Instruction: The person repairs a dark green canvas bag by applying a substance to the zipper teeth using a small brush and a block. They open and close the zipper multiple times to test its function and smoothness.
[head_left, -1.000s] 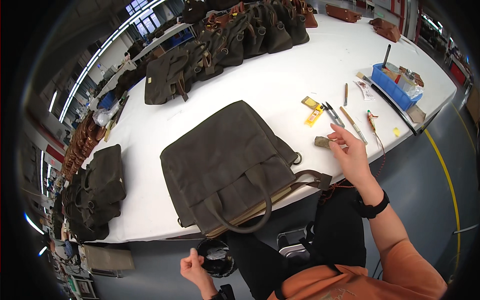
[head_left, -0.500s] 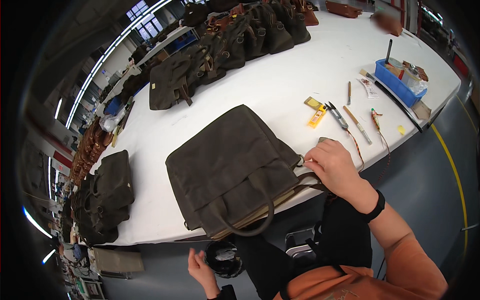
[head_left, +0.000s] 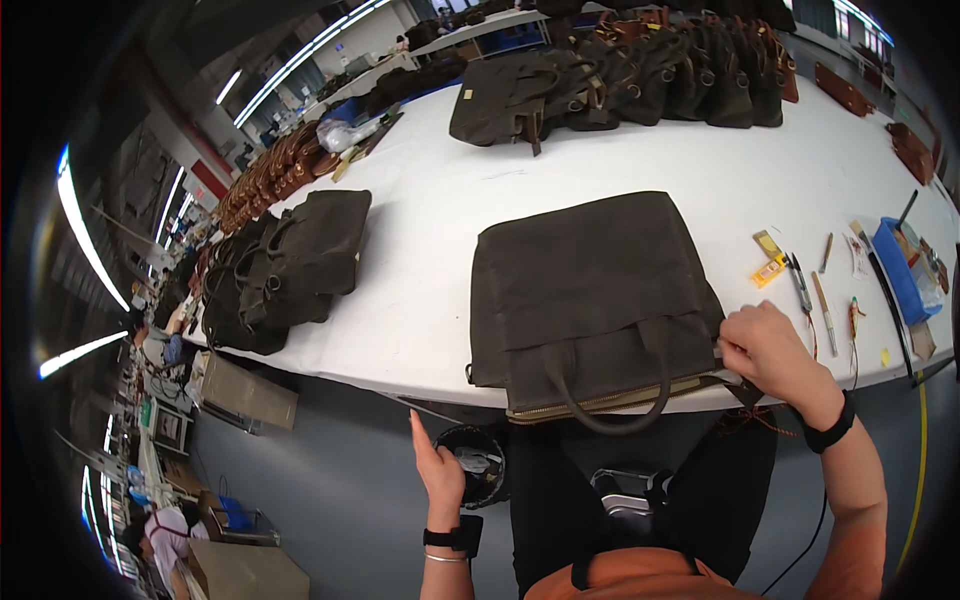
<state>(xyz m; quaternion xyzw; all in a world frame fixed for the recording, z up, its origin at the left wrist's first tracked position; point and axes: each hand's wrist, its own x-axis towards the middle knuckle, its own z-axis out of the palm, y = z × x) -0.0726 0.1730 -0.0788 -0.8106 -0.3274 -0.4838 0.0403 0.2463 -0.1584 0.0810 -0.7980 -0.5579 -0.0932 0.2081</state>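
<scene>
A dark olive-brown bag [head_left: 590, 265] lay flat on the white desk [head_left: 420, 260] in front of me, its zipped edge toward my body and its looped handle [head_left: 660, 375] drooping over that zip. My right hand [head_left: 770, 345] was at the bag's right side, fingers curled in close; I could not tell whether they gripped anything. My left hand [head_left: 440, 475] was below and left of the bag, off the desk, fingers loosely extended, near a black bin [head_left: 498, 475]. To the bag's right lay a yellow packet [head_left: 769, 270], snips [head_left: 800, 283] and a wooden-handled tool [head_left: 825, 315], with a blue tray [head_left: 889, 265] farther out. Left of the bag, similar dark bags [head_left: 305, 255] were heaped; beyond it, more bags [head_left: 640, 85] stood packed in a row.
</scene>
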